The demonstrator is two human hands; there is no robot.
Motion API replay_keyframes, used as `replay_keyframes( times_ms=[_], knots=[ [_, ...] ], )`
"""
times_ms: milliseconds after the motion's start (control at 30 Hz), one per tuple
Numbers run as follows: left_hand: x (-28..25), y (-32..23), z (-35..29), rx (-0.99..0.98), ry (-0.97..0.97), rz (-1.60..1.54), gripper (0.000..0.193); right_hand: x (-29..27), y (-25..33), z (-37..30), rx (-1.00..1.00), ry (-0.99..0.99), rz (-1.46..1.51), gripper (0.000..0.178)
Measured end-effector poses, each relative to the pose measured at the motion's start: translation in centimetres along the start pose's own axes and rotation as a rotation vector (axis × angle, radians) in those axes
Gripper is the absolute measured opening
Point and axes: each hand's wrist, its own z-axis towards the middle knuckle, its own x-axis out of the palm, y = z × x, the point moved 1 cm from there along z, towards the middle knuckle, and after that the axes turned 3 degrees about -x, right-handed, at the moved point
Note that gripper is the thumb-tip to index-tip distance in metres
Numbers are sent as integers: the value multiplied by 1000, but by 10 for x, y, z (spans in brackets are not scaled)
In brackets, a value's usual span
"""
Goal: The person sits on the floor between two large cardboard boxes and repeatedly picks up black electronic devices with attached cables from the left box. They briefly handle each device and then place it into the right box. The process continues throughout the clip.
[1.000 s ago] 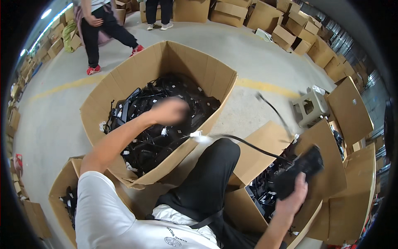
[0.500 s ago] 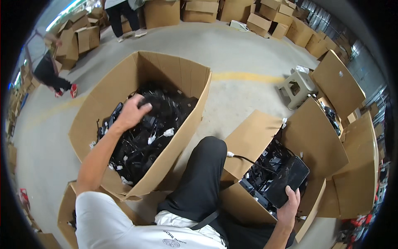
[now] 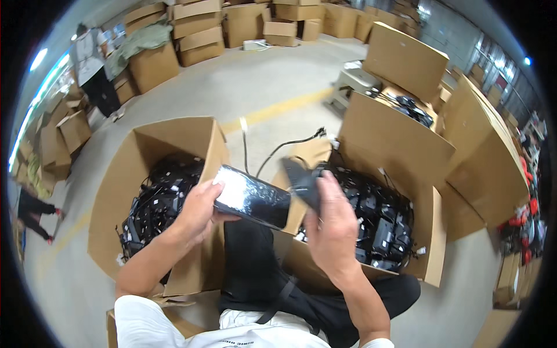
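Observation:
My left hand (image 3: 200, 211) is closed around one end of a glossy black power adapter (image 3: 253, 198), a flat rectangular block held above my lap. Beside its other end, my right hand (image 3: 335, 226) grips a dark black block (image 3: 303, 181), smeared by motion, so its exact kind is unclear. Two thin black cables rise behind the blocks, one with a white tip (image 3: 243, 123); which block each joins I cannot tell. To the left stands a deep cardboard box (image 3: 110, 191) of black adapters and cables (image 3: 159, 200). A second open box (image 3: 394, 139) at right holds similar black blocks (image 3: 383, 232).
A grey plastic stool (image 3: 352, 81) stands beyond the right box, near another carton with black cabled items (image 3: 409, 107). Tall cardboard flaps (image 3: 484, 156) rise at the right. Stacked cartons (image 3: 197, 29) line the back. A person (image 3: 96, 69) stands at the far left; another's legs (image 3: 36, 211) show below.
My left hand has left the left box and now holds a glossy adapter over my lap. My right hand has moved up and left from the right box, holding a black block. The view has shifted.

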Motion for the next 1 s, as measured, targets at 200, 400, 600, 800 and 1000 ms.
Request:
replay_keyframes(
  times_ms=[200,400,600,800,1000],
  knots=[
    [53,33,2,-63,195,-66,40,-12,-2,-33,-224,273,-203,70],
    [78,40,6,52,430,313,55,-31,-26,-56,-124,240,-186,68],
    [103,19,3,441,791,858,90,-67,-43,-48,542,850,830,77],
    [130,43,42,199,532,426,85,-42,-79,-110,1083,-11,1327,54],
    [158,96,48,564,546,566,88,4,-74,-140,1272,-513,969,41]
  ],
)
